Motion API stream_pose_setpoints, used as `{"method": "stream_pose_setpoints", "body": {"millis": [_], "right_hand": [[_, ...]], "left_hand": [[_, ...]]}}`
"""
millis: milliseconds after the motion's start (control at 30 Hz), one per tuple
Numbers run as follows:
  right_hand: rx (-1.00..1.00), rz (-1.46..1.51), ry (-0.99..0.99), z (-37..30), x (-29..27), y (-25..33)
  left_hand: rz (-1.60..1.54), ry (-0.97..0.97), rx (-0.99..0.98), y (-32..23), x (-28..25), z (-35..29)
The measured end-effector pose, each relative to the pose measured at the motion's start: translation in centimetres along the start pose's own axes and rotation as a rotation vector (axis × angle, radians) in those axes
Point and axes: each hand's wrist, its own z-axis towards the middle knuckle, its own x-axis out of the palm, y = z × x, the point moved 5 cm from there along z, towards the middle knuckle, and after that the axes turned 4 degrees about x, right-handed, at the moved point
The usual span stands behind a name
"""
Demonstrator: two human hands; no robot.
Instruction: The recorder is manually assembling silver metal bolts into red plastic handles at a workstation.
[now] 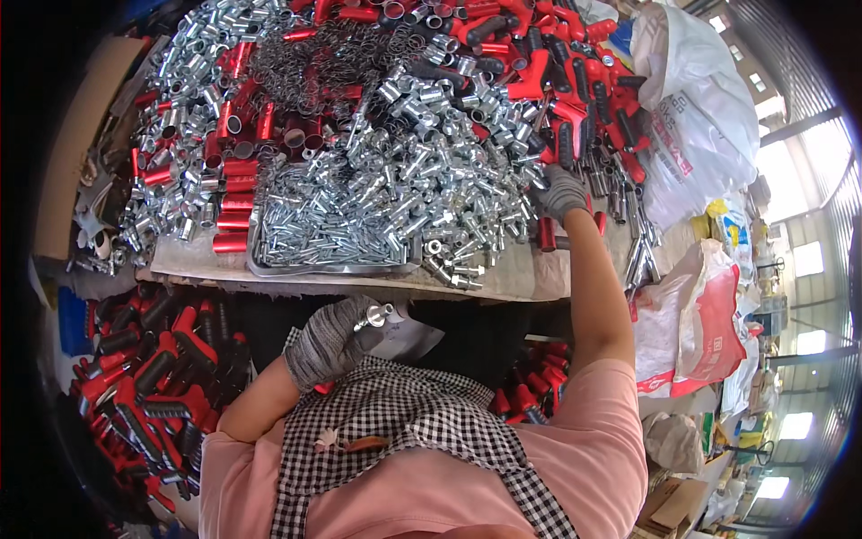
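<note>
In front of my apron, my left hand, in a grey knit glove, is closed around a shiny metal fitting whose collared end sticks out past the fingers. Something red peeks out below that glove. My right hand, gloved alike, reaches to the right side of the table's heap. It sits between the silver fittings and the red-and-black handles. Its fingers are partly hidden among the parts, so what they touch does not show. A red tube lies just below that hand.
A metal tray of small silver pins stands at the table's front edge. Behind it lie springs and red tubes. Finished-looking red-and-black handles fill the lower left. White sacks stand at the right.
</note>
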Motion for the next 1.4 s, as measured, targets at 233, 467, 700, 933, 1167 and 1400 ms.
{"method": "stream_pose_setpoints", "body": {"millis": [233, 467, 700, 933, 1167, 1400], "right_hand": [[-0.242, 1.241, -0.126, -6.8, -6.1, 3.8], [-1.07, 0.881, 0.213, -20.7, -13.6, 18.8], [-1.253, 0.676, 0.123, -25.5, -10.1, 23.2], [-0.714, 0.268, 0.382, -25.2, -9.5, 23.7], [-1.083, 0.543, -0.02, -25.2, -12.6, 23.3], [-1.258, 0.603, -0.173, -25.6, -11.5, 23.1]], "left_hand": [[0.072, -0.05, 0.072, -0.6, 0.0, 0.1], [0.065, 0.047, 0.026, -0.4, 1.0, 0.0], [-0.062, 0.15, -0.123, 0.4, 2.1, -2.4], [0.15, -0.096, 0.091, 1.0, 2.5, -3.2], [0.143, -0.026, 0.013, 1.5, 2.7, -3.4], [0.05, -0.084, 0.0, 1.2, 2.4, -3.4]]}}
